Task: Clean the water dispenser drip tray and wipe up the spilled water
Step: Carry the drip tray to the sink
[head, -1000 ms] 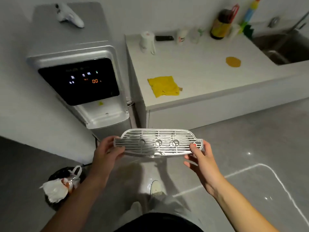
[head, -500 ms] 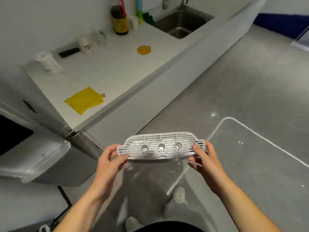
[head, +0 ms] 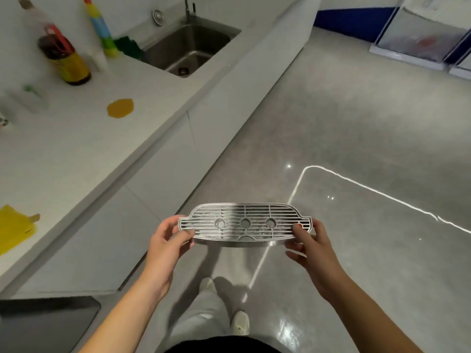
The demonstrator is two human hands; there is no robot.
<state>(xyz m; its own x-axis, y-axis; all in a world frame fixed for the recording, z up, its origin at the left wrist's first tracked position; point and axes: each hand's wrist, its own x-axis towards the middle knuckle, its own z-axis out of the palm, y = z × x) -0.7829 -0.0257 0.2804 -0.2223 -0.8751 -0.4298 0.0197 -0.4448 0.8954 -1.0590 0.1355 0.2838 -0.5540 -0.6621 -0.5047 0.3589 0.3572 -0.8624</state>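
I hold the silver slotted drip tray (head: 244,224) level above the grey floor, in front of my body. My left hand (head: 167,247) grips its left end and my right hand (head: 312,247) grips its right end, thumb beside a small red dot. Three round holes sit in the tray's grille, and wet patches glint between the slots. A yellow cloth (head: 14,228) lies on the white counter (head: 76,154) at the far left. Only a dark corner of the water dispenser (head: 48,319) shows at the bottom left.
A steel sink (head: 188,47) with a tap is set in the counter far ahead. Beside it stand a dark sauce bottle (head: 63,57), a coloured spray bottle (head: 100,29) and a green sponge (head: 128,47). An orange disc (head: 120,107) lies on the counter. Glass cases (head: 420,31) stand far right.
The view has swung right, away from the dispenser and along the counter; the sink is nearer now. Both hands keep the same hold on the tray.
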